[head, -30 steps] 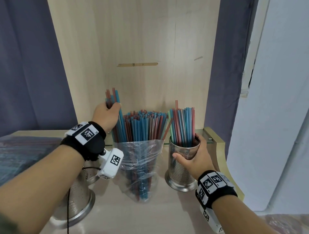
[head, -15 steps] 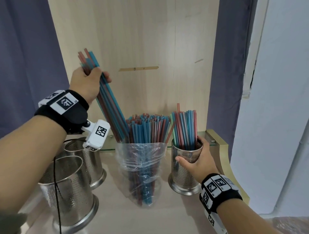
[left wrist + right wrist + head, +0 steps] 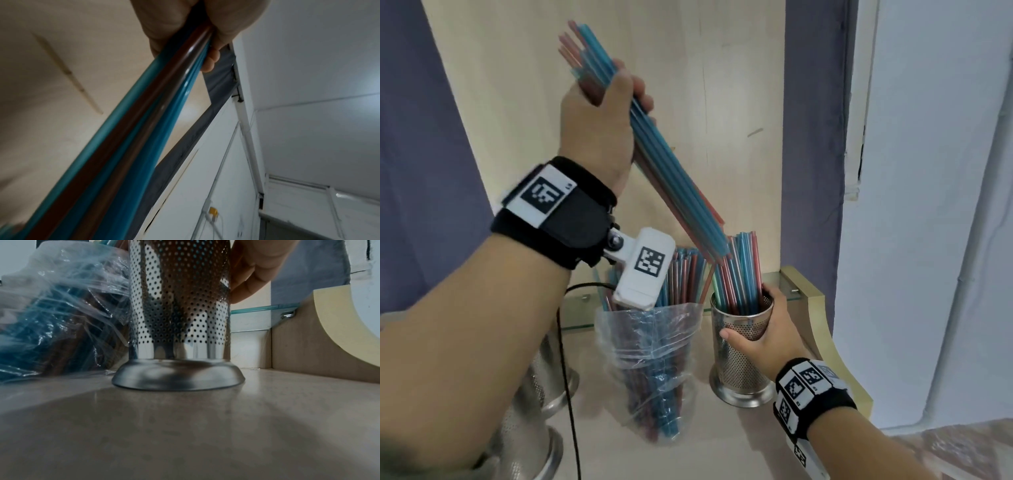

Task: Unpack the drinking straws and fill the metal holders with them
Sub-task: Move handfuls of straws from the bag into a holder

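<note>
My left hand (image 3: 604,102) grips a bundle of blue and red straws (image 3: 674,178) near its upper end; the bundle slants down to the right, its lower tips meeting the tops of the straws standing in the right holder. In the left wrist view my fingers (image 3: 207,24) wrap that bundle (image 3: 127,146). My right hand (image 3: 763,337) holds the perforated metal holder (image 3: 739,363) by its upper wall, its fingers (image 3: 252,272) round the far side of the holder (image 3: 176,313). A clear plastic bag (image 3: 650,363) with many straws stands just left of it.
Two more metal holders (image 3: 530,421) stand at the lower left, partly behind my left arm. A glass shelf edge (image 3: 784,279) runs behind the holders. A wooden panel (image 3: 722,102) backs the counter (image 3: 185,426); a curved side board (image 3: 822,329) bounds it on the right.
My left hand pulled a bundle of straws up out of the bag, then swung it up and right so its lower ends sit over the right holder. The right hand kept hold of the holder.
</note>
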The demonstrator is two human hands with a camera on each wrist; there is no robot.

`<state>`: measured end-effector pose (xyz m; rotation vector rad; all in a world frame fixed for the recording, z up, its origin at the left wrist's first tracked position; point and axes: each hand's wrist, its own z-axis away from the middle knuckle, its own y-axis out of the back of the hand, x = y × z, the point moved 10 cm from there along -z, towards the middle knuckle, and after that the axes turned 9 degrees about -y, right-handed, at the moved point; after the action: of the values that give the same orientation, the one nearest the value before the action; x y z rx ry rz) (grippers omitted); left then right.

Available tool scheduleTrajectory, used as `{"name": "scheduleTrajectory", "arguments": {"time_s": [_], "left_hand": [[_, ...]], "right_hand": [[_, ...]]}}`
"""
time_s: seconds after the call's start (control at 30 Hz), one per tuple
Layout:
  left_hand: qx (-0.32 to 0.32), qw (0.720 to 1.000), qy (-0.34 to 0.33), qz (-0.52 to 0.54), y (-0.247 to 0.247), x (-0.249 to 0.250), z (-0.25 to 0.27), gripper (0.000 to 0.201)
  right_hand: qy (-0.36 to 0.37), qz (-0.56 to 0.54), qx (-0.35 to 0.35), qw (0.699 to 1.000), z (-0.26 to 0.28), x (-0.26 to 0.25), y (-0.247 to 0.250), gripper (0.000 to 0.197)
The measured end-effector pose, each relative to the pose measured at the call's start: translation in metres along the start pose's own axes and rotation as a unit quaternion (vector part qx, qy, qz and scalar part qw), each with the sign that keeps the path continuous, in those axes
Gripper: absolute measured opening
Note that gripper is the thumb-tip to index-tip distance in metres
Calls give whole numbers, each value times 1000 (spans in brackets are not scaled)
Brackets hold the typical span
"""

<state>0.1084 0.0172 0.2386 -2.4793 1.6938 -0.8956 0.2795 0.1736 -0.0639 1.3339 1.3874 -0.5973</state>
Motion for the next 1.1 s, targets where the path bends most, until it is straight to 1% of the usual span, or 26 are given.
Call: {"name": "scheduleTrajectory", "arguments": {"time_s": [0.07,0.2,0.27,0.33,0.43,0.5,0.53,0.6,0.63,0.73,0.77,0.83,0.87,0.9,0.93,0.97,1.0,1.03,1.1], "left_hand": [[7,999,33,-11,-13,-30,17,13],[13,994,78,-76,-25,-82,52,14],[9,991,105,-87,-26,-106,70,12],[-12,986,118,-116,-26,-122,86,14],[-42,964,115,-237,-21,-133,104,23],[-78,951,100,-283,-22,-140,111,31],[-97,941,97,-311,-23,-143,113,35],[-112,914,116,-372,-19,-151,118,37],[-115,905,127,-389,-18,-153,120,38],[-136,884,132,-428,-19,-156,122,40],[-140,877,141,-437,-19,-159,123,46],[-145,863,172,-453,-16,-170,122,66],[-153,854,178,-465,-15,-175,121,72],[-168,840,170,-486,-17,-179,119,74],[-194,821,148,-515,-22,-180,118,70],[-226,797,117,-547,-29,-181,118,65],[-250,777,84,-572,-36,-181,118,64],[-259,767,61,-583,-40,-179,119,69],[-253,775,40,-577,-41,-176,120,84]], "right_hand": [[-4,-13,-5,1000,0,0,0,100],[-9,-22,-14,1000,0,2,-1,96],[-12,-23,-11,1000,-1,5,-1,99],[-13,-20,-8,1000,-2,7,-2,104],[-9,-17,-10,1000,-2,8,-2,100],[-2,-8,-8,1000,-2,7,-2,97],[1,-4,-5,1000,-2,7,-2,98],[3,2,0,1000,-3,7,-2,107],[4,0,0,1000,-3,8,-2,109],[10,-8,-3,1000,-3,7,-2,106],[11,-8,-3,1000,-3,7,-3,105],[11,-5,-3,1000,-2,6,-2,105],[10,-3,-3,1000,-2,6,-2,104],[11,-2,-4,1000,-2,5,-2,102],[11,-1,-6,1000,-2,5,-2,100],[11,-2,-4,1000,-2,5,-2,99],[11,-4,1,1000,-2,5,-1,99],[13,-5,4,1000,-2,5,-1,99],[16,-5,5,1000,-2,6,-2,101]]}}
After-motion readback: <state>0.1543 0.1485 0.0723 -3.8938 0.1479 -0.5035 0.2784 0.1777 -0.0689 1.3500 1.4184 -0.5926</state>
